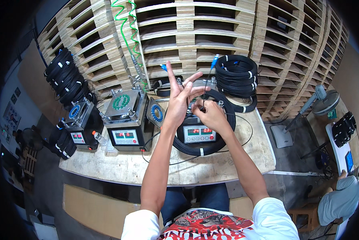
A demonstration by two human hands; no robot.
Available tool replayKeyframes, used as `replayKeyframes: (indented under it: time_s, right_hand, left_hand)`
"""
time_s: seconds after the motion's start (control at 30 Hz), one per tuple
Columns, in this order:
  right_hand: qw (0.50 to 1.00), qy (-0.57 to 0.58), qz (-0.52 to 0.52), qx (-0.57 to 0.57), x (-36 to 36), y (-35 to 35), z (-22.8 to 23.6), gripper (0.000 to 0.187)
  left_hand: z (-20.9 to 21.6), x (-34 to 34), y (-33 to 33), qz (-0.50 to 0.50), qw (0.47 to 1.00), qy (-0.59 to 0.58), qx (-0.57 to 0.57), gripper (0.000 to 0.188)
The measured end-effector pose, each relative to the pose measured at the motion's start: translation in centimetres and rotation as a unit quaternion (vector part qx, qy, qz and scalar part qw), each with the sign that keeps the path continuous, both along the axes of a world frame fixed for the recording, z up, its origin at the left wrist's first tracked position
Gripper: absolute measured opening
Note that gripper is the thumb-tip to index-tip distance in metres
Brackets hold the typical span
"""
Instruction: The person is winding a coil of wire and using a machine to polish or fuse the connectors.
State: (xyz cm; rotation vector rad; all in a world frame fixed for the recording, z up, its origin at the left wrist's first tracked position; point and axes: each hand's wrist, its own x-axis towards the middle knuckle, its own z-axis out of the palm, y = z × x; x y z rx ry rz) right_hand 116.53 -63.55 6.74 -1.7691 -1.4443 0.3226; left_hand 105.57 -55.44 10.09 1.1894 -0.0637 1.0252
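My left hand (180, 96) is raised over the right-hand polishing machine (199, 134), its fingers stretched out and spread. Beside its upper fingertip is a small blue connector (164, 67); whether the hand holds that connector's cable cannot be made out. My right hand (210, 115) is closed, thumb and fingers pinching a thin black fibre-optic cable (206, 85). That cable stands upright from the fingers and ends in a blue connector (214, 61). A coil of black cable (228, 140) lies around the machine, partly hidden by my forearms. Its loose loop curves across the wooden table (119, 170).
Two more polishing machines (125, 120) (80, 124) stand at left, near a plastic bottle (99, 138). Black cable coils are stacked at back right (236, 78) and far left (65, 76). Wooden pallets (195, 26) rise behind. A fan (325, 102) and a seated person (339, 200) are at right.
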Motion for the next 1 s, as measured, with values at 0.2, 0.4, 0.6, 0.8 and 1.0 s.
replayKeyframes:
  time_s: [0.2, 0.4, 0.6, 0.8, 1.0]
  right_hand:
    - [0.996, -0.087, 0.012, 0.001, 0.6, -0.6, -1.8, 0.034]
    - [0.961, 0.21, 0.179, -0.015, 2.4, -0.8, -2.6, 0.033]
    - [0.909, 0.365, 0.189, 0.069, 4.6, -3.1, -1.5, 0.045]
    - [0.927, 0.305, 0.204, 0.078, 4.0, -2.6, 1.5, 0.053]
    - [0.893, 0.376, 0.211, 0.127, 2.7, -2.6, 2.3, 0.047]
  left_hand:
    - [-1.1, 0.6, 0.4, -0.046, 0.97, 0.155, 0.182, 0.077]
    - [-2.1, 1.0, -0.2, 0.016, 0.996, 0.086, 0.031, 0.069]
    - [-3.7, 0.2, 0.4, -0.064, 0.986, 0.132, 0.085, 0.016]
    - [-4.8, -0.4, -0.7, -0.202, 0.965, 0.157, 0.065, 0.025]
    - [-4.3, -0.5, -1.7, -0.278, 0.94, 0.187, 0.066, 0.029]
